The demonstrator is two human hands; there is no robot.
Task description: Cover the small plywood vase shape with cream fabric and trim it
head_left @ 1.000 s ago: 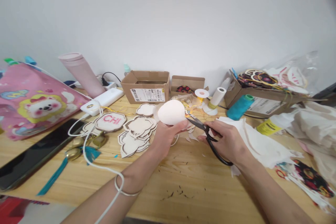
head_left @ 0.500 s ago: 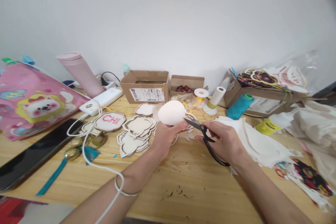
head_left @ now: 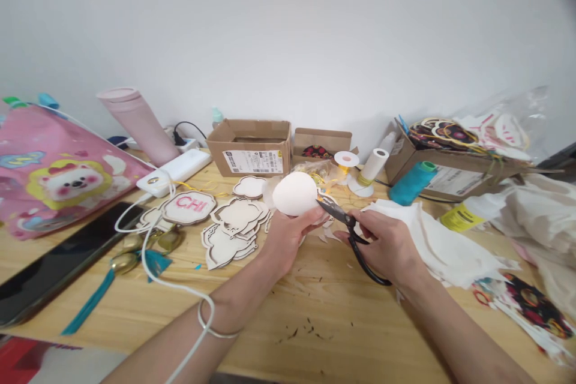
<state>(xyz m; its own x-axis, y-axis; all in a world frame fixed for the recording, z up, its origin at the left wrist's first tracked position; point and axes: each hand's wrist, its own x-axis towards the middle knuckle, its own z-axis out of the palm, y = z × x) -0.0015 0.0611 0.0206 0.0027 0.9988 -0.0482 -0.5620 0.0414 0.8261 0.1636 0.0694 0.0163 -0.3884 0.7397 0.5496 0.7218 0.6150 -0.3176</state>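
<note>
My left hand (head_left: 288, 240) is closed on a smooth white rounded piece (head_left: 294, 193), its face turned up toward me; whether it is fabric or padding I cannot tell. In my right hand (head_left: 382, 243) is a pair of black-handled scissors (head_left: 333, 210), fingers wrapped round the grips. The blades point left and lie at the right edge of the white piece, close to my left fingertips. Beside my left hand lies a pile of pale wooden cut-outs (head_left: 234, 219), and a wooden plaque (head_left: 188, 208) with pink "CHI" letters is further left.
Cardboard boxes (head_left: 252, 159) stand at the back. White cloth (head_left: 418, 240), a teal thread cone (head_left: 411, 184) and a yellow-labelled bottle (head_left: 468, 214) are on the right. A white cable (head_left: 153, 276) crosses my left forearm. A phone (head_left: 58, 258) and a pink bag (head_left: 63, 174) lie left.
The white piece has turned slightly in my left hand and shifted a little to the right. The scissors stay at its right edge, their blades closer together.
</note>
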